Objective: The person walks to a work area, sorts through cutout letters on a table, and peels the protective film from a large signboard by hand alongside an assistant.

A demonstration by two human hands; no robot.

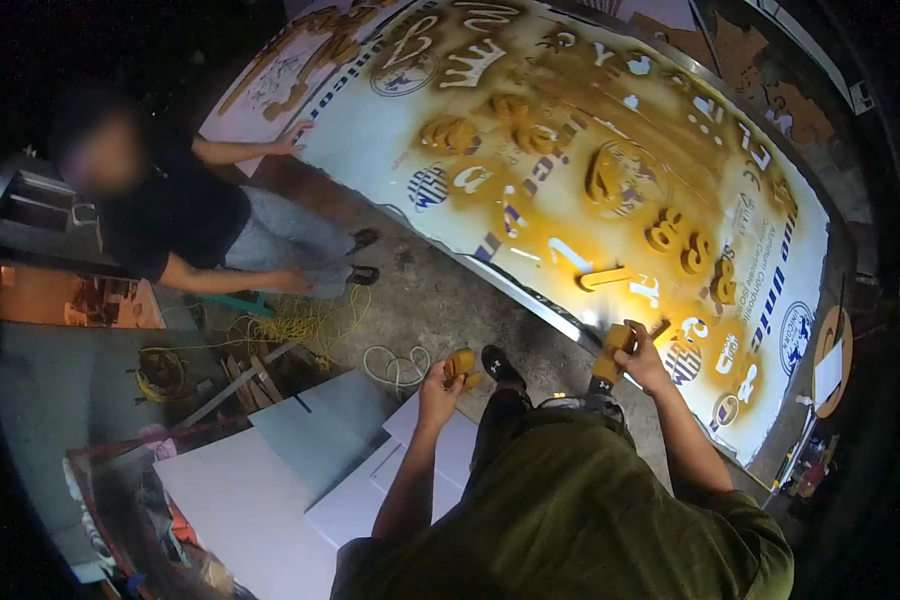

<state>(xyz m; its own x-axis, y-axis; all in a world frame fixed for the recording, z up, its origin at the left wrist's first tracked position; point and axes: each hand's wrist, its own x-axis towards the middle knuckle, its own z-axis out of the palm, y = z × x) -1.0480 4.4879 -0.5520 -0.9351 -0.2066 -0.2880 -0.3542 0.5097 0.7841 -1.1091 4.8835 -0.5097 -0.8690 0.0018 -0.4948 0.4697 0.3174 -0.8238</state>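
My left hand (437, 397) is closed on a small gold-painted cut-out letter (458, 365), held over the floor short of the table. My right hand (646, 365) grips a larger gold-painted cut-out piece (610, 358) at the table's near edge; I cannot make out its exact shape. Ahead lies a large printed white sheet (365, 135) covered with gold overspray. On it rest several gold cut-out letters, among them a g-shaped one (665, 230) and a long bar-like one (607, 278). Pale unpainted letter shapes show between them, such as a crown outline (473, 64).
A person in a dark shirt (195, 215) stands at the table's left end, one hand near its edge. Pale panels (260, 500) lean at lower left. Yellow cord (315, 335) and a white hose loop (395, 367) lie on the concrete floor. A round brown board (832, 375) stands at right.
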